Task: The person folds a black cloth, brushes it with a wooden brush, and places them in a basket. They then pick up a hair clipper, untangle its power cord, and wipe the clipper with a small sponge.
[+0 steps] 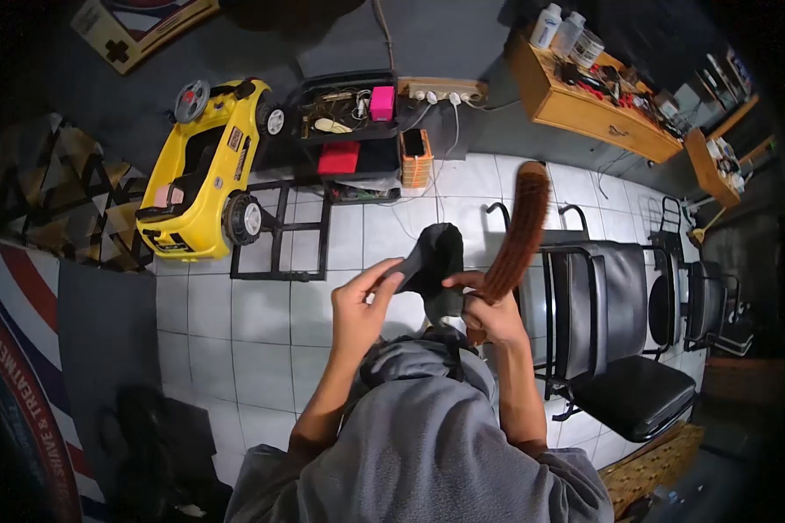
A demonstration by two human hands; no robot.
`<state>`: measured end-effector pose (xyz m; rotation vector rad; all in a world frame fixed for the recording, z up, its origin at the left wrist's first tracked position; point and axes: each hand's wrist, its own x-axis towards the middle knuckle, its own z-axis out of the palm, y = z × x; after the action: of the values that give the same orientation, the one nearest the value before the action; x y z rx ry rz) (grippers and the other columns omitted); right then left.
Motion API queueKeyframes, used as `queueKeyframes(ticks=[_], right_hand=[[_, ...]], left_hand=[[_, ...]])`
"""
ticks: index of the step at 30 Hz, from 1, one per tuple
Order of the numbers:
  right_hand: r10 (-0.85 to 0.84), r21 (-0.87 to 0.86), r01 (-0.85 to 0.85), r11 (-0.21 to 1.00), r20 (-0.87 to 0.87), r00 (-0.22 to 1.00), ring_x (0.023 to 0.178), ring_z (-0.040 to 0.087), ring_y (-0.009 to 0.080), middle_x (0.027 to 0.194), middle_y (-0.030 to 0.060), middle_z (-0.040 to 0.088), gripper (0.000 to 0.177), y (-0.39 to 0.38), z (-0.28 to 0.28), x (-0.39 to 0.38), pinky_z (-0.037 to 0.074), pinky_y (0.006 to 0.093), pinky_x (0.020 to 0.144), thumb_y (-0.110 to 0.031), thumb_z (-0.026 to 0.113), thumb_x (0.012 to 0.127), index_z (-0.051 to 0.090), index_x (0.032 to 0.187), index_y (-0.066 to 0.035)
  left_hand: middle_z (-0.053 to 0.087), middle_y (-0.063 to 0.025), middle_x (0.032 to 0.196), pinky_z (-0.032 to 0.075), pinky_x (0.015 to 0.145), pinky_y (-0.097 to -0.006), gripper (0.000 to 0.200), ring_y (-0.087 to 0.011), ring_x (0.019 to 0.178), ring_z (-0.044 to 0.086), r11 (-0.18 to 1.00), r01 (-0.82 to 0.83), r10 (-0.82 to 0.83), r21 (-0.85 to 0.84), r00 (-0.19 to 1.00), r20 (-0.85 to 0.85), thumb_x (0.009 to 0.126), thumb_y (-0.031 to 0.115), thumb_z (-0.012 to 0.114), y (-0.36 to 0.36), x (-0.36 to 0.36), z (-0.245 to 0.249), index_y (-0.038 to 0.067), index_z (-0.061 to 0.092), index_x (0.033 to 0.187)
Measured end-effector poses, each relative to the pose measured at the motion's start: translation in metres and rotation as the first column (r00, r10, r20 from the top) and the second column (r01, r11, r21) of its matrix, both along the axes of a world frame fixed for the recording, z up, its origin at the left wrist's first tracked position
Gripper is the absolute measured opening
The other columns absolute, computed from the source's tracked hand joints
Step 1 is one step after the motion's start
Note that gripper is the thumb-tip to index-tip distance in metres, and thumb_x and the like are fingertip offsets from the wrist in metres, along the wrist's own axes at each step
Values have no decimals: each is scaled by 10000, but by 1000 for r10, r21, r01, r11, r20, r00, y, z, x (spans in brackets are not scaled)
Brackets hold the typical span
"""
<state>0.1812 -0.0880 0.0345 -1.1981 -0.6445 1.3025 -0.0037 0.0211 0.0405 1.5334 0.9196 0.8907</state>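
Note:
Dark cloth or a dark soft item (pixel 436 257) hangs in front of the body, above the tiled floor. My left hand (pixel 366 301) pinches its left edge between thumb and fingers. In my right hand (pixel 495 315) is the lower end of a curved brush (pixel 522 231) with reddish-brown bristles, its far end pointing up. The index finger of that hand reaches toward the dark item's right side; whether it touches is hard to tell.
A yellow toy car (pixel 202 170) stands at the left, beside a black frame (pixel 279 231) and a black shelf rack (pixel 344 131). Black chairs (pixel 624 331) are at the right. A wooden drawer table (pixel 597 109) holds bottles and tools at the upper right.

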Motion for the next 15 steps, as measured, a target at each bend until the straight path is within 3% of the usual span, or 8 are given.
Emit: queueKeyframes(ticks=[1,2,5,7,11,14,15], right_hand=[[18,-2,-18,1000,177,984,452,431,46,560,-29,493,314,4,17,-6,339,218,425,48,511,794,640,1081,49],[17,-9,-16,1000,230,973,467,471,49,587,-18,535,274,6,19,-8,366,217,428,9,567,806,651,1065,33],[-52,28,47,999,220,974,478,512,54,651,12,607,226,9,17,-19,394,224,422,-88,742,799,656,980,16],[-178,37,174,984,218,960,485,519,60,654,14,607,183,12,16,-26,395,230,420,-104,753,810,656,908,16],[-278,62,271,960,172,945,492,522,65,644,15,605,153,16,13,-31,398,231,425,-109,730,835,652,841,23],[-258,52,253,966,221,940,498,518,66,663,13,597,152,14,10,-31,399,227,431,-112,698,866,641,910,22],[-256,50,251,967,204,945,506,523,73,688,24,594,216,14,9,-32,405,230,436,-110,675,882,583,1030,20]], left_hand=[[723,-103,931,510,721,-242,222,-93,801,650,999,23,-22,33,1000,-4,879,45,670,-4,5,4,-20,678,1092],[726,-115,946,516,731,-250,229,-104,820,667,997,49,-48,67,999,-9,876,45,673,-8,11,7,-17,677,1096],[723,-137,970,521,766,-270,239,-149,894,687,985,149,-145,87,988,-49,929,79,606,-14,18,9,-12,653,1145],[720,-147,979,516,778,-268,258,-156,917,684,981,194,-193,22,980,-35,964,102,551,-15,20,3,-8,634,1183],[719,-155,972,516,768,-262,280,-137,918,678,976,216,-216,-15,976,-39,949,126,591,-17,19,6,-4,631,1193],[720,-157,943,517,758,-261,280,-138,908,681,968,240,-240,71,971,-8,934,125,613,-18,24,-2,-3,638,1181],[719,-158,933,518,756,-264,273,-140,898,683,971,235,-232,50,971,-53,929,119,618,-17,22,-2,-6,640,1172]])
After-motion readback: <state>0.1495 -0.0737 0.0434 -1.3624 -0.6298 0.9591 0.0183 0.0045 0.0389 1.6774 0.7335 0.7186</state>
